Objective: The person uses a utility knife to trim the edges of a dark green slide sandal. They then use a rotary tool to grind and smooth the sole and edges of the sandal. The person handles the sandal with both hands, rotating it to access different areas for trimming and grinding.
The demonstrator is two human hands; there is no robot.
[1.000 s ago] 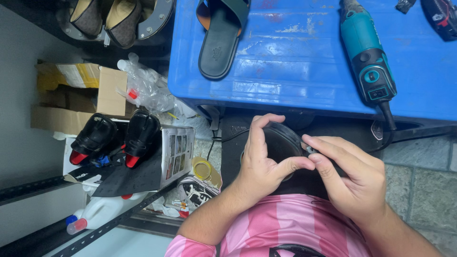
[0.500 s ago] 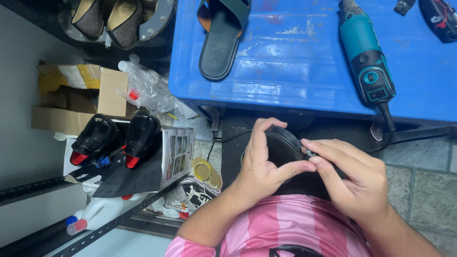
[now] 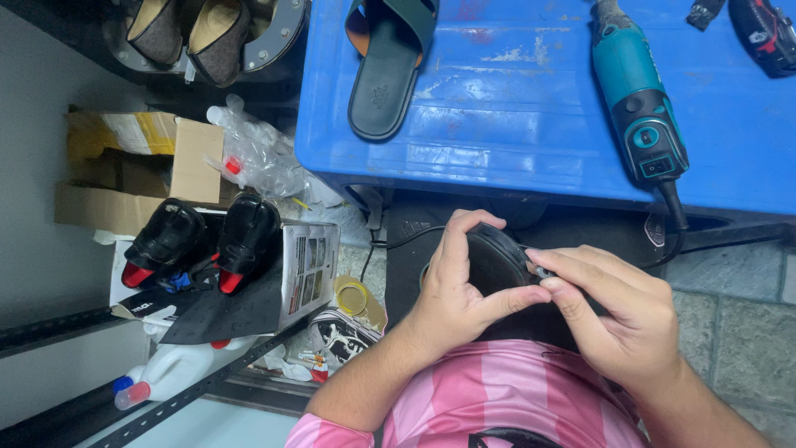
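My left hand [image 3: 452, 294] cups a dark rounded shoe part [image 3: 496, 261] over my lap, below the blue plastic desk [image 3: 531, 99]; my right hand [image 3: 618, 319] pinches a small tool at its edge. A slip could nick my left thumb, I judge.

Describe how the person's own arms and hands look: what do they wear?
Both hands, the left hand and the right hand, are bare: no gloves, and no rings or watch are visible. The forearms are uncovered too. A short sleeve in pink shows at the left upper arm, part of a shirt with light and dark pink stripes.
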